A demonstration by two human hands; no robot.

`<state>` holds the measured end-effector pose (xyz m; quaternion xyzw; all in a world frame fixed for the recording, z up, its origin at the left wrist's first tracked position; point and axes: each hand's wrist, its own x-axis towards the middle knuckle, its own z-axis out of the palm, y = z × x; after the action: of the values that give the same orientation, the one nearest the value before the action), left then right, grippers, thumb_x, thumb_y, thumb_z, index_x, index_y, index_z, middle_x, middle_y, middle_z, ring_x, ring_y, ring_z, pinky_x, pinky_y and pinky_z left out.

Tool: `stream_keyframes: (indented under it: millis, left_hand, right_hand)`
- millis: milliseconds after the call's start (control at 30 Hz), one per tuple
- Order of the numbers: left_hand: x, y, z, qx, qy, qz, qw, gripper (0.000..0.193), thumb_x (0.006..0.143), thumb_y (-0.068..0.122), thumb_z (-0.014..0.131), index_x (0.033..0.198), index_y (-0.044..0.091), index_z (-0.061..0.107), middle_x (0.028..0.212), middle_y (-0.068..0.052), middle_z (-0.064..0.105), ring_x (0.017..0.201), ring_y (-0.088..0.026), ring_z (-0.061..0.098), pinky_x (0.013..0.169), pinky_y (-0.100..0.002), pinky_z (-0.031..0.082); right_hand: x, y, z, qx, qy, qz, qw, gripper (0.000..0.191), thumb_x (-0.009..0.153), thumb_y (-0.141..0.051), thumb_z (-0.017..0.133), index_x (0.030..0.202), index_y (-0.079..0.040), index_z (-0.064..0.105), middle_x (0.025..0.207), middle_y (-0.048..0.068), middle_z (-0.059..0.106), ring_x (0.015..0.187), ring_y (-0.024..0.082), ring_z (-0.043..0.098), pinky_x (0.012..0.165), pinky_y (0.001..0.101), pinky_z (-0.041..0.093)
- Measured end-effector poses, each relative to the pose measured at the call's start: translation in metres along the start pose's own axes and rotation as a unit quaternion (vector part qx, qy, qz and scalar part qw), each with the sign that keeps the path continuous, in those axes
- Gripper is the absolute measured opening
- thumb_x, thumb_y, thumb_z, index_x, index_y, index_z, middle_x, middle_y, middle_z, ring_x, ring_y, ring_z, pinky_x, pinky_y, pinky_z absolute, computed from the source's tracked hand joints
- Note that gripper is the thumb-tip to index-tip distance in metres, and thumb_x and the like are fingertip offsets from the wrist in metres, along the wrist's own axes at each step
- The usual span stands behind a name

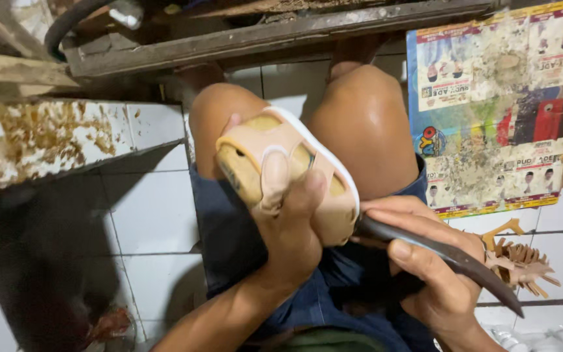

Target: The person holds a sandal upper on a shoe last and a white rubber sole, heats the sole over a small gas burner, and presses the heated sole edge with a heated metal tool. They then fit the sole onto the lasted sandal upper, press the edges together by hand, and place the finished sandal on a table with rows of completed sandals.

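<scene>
The left hand [291,225] grips a small tan sandal [288,173] from beneath, thumb pressed on its strap, holding it tilted above the person's bare knees [360,124]. The right hand [434,274] is closed round a dark curved tool [451,257], whose front end goes in under the sandal's heel edge beside the white sole rim. The sandal looks light and soft in the upper, stiffer along the sole, so the sole's sides seem the surest hold. A printed poster [496,98] and tan cut-out pieces [519,261] lie on the tiled floor [151,215].
</scene>
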<state>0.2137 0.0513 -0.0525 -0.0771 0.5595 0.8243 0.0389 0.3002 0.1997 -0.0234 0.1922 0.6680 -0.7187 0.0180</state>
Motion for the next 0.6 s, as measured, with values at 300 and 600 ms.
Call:
stream_keyframes:
  millis: [300,600]
  left_hand:
    - [-0.003,-0.007,-0.011,0.178,-0.048,0.054,0.981,0.078,0.098,0.014,0.069,0.157,-0.004,0.022,0.147,-0.015,0.040,0.133,-0.023,0.046,0.120,-0.037,0.039]
    - [-0.004,-0.014,-0.028,0.092,-0.106,-0.002,0.990,0.094,0.096,0.012,0.072,0.164,0.001,0.009,0.141,-0.016,0.044,0.122,-0.021,0.052,0.113,-0.038,0.047]
  right_hand:
    - [0.018,-0.016,-0.016,-0.120,-0.101,0.044,0.987,0.041,0.082,-0.016,0.066,0.108,0.015,0.076,0.112,0.026,0.072,0.101,0.034,0.072,0.091,0.0369,0.057]
    - [0.021,-0.012,-0.018,-0.021,-0.100,0.083,0.991,0.047,0.084,-0.018,0.063,0.108,0.020,0.075,0.115,0.033,0.070,0.100,0.037,0.075,0.094,0.0389,0.056]
